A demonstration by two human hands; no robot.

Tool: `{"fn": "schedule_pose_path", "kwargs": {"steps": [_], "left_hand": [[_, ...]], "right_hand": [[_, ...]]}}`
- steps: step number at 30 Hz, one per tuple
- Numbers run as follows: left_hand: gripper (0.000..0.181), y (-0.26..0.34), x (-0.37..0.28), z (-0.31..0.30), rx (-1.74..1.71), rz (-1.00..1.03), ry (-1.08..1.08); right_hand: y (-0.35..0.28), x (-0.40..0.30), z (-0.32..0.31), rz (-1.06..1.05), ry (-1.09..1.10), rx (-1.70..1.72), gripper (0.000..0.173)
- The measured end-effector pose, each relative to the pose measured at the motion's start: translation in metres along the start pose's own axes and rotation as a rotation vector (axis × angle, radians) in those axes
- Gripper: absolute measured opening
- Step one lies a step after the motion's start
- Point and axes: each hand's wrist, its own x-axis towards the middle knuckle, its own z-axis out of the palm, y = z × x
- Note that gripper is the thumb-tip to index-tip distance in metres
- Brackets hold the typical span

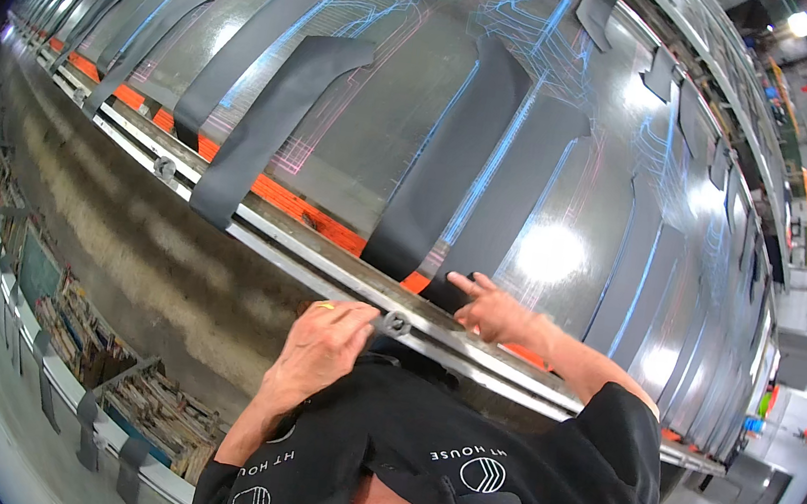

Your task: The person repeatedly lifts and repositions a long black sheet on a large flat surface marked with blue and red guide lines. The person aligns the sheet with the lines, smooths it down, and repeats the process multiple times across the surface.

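My right hand (pixel 493 310) reaches over the near edge of a long grey table (pixel 357 133), fingers partly spread. Its fingertips are at the lower end of a dark grey flat fabric-like piece (pixel 528 161). Left of that piece lies a similar dark strip (pixel 463 138), with blue printed lines between them. At the metal rail (pixel 283 248) is my left hand (pixel 324 340), its fingers bent and close together. A small yellow band shows on one finger. Whether anything is within those fingers cannot be told.
More dark pieces, such as one strip (pixel 276 123) hanging over the near rail, lie along the table. A round metal fitting (pixel 396 322) sits on the rail by my left hand. Behind the floor aisle (pixel 150 221), framed items (pixel 160 415) are stacked under another long table (pixel 67 377).
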Motion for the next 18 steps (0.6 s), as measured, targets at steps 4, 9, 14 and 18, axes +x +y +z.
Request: {"fn": "schedule_pose_path", "kwargs": {"steps": [4, 9, 14, 18], "left_hand": [[0.016, -0.046, -0.056, -0.048, 0.007, -0.138, 0.086], [0.016, -0.085, -0.074, -0.087, 0.038, -0.234, 0.019], [0.018, -0.108, -0.053, -0.107, 0.107, -0.161, -0.062], [0.016, -0.127, -0.047, -0.11, 0.093, -0.251, 0.012]], "right_hand": [[-0.002, 0.006, -0.003, 0.241, 0.285, 1.048, 0.04], [0.017, 0.098, -0.009, 0.601, 0.907, 0.026, 0.067], [-0.009, 0.182, -0.027, 0.535, 0.791, -0.097, 0.083], [-0.015, 0.184, -0.024, 0.286, 0.706, -0.055, 0.086]]}}
